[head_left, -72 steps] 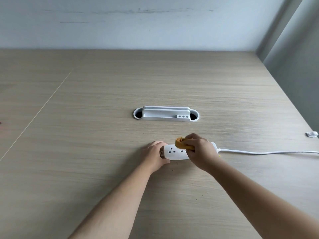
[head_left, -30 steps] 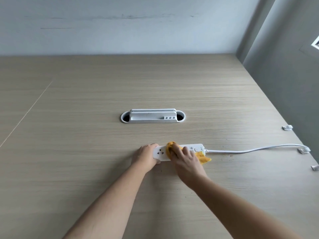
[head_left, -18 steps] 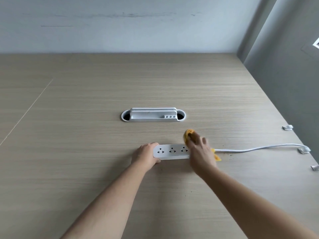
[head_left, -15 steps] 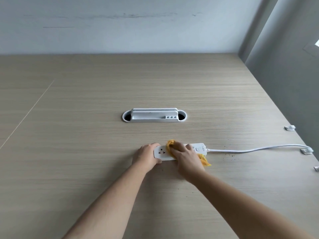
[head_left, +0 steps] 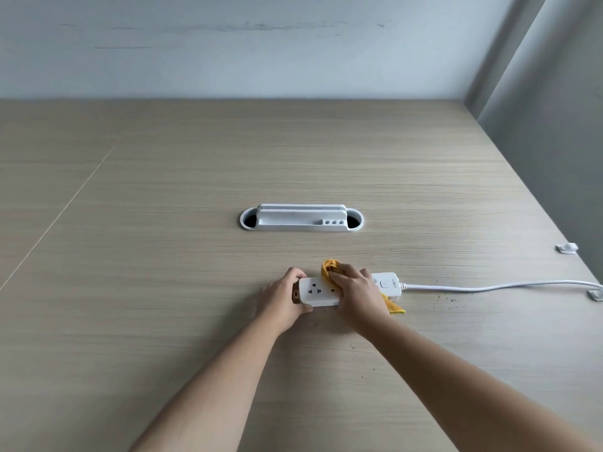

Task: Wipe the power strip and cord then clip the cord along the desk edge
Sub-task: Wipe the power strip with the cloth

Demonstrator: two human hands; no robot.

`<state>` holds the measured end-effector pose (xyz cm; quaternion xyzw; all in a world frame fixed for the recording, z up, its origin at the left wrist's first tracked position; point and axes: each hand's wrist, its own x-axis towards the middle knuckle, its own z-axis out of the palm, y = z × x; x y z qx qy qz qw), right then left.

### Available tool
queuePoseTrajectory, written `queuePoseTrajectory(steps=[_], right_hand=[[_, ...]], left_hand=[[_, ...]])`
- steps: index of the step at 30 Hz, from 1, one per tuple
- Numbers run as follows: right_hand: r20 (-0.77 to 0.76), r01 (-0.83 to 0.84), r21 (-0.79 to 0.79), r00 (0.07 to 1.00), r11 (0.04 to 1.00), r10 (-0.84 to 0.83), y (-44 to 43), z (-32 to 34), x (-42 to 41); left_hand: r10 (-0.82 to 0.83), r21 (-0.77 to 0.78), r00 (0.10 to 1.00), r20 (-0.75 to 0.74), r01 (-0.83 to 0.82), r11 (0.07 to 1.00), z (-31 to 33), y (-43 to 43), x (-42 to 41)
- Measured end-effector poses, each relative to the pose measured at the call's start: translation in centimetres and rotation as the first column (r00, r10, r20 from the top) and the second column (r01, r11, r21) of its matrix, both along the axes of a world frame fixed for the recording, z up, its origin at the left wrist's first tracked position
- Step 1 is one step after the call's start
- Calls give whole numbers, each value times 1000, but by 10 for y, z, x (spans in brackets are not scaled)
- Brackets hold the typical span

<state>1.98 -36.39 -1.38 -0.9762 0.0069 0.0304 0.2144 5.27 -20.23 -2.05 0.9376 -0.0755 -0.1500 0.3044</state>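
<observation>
A white power strip [head_left: 316,292] lies flat on the wooden desk [head_left: 163,256], sockets up. My left hand [head_left: 280,298] grips its left end. My right hand [head_left: 355,290] presses a yellow cloth [head_left: 329,268] onto the strip's middle, covering some sockets; a corner of the cloth pokes out by the switch end. The white cord [head_left: 496,286] runs from the strip's right end to the desk's right edge, where it meets a white cord clip [head_left: 595,294]. A second clip [head_left: 567,248] sits farther back on that edge.
A white cable-port insert [head_left: 301,218] with two holes is set into the desk behind the strip. Dark crumbs are scattered near the cord and in front of the strip. A grey wall runs along the right edge, a pale wall at the back.
My right hand slid the cloth right toward the cord end, then back left over the strip's middle. My left hand stayed on the left end.
</observation>
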Motion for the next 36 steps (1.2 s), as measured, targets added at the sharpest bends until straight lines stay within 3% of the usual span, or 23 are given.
queuePoseTrajectory(steps=[3,8,11,14,16,21,24,26,29,31,33,36], right_hand=[[-31,-122,107,992,987,126,27,3,2],[-140,-101,324,978,941,153,12,13,-21],[-157,80,327,987,942,-29,-7,22,-28],[27,192,384,975,903,-219,-16,33,-12],[80,134,362,981,923,-174,-12,35,3],[-98,-209,55,972,976,214,18,14,13],[-52,-314,100,946,944,321,20,11,4],[-113,-307,127,940,943,321,13,15,-4],[-228,-135,-12,965,991,128,-16,25,-9],[-139,39,81,990,996,-27,-40,33,-9],[45,123,201,990,972,-134,-52,39,-4],[155,1,196,987,981,-32,-36,39,6]], left_hand=[[2,0,1000,-5,-2,1000,0,0,2],[10,-29,1000,21,-9,1000,-1,2,2],[10,-28,1000,0,-10,1000,-1,2,2],[6,-39,1000,-4,-6,999,-2,2,3],[8,-40,1000,-7,-8,999,-4,2,3],[44,-28,998,-46,-45,999,-6,1,5],[53,-42,998,-33,-55,998,-7,3,4],[24,-46,1000,-1,-24,999,-7,3,3],[0,-18,1000,24,0,1000,-6,3,3],[-1,-12,1000,31,1,1000,-5,3,4],[1,-24,1000,23,-1,1000,-4,2,6],[-39,28,999,27,38,999,-2,-1,8]])
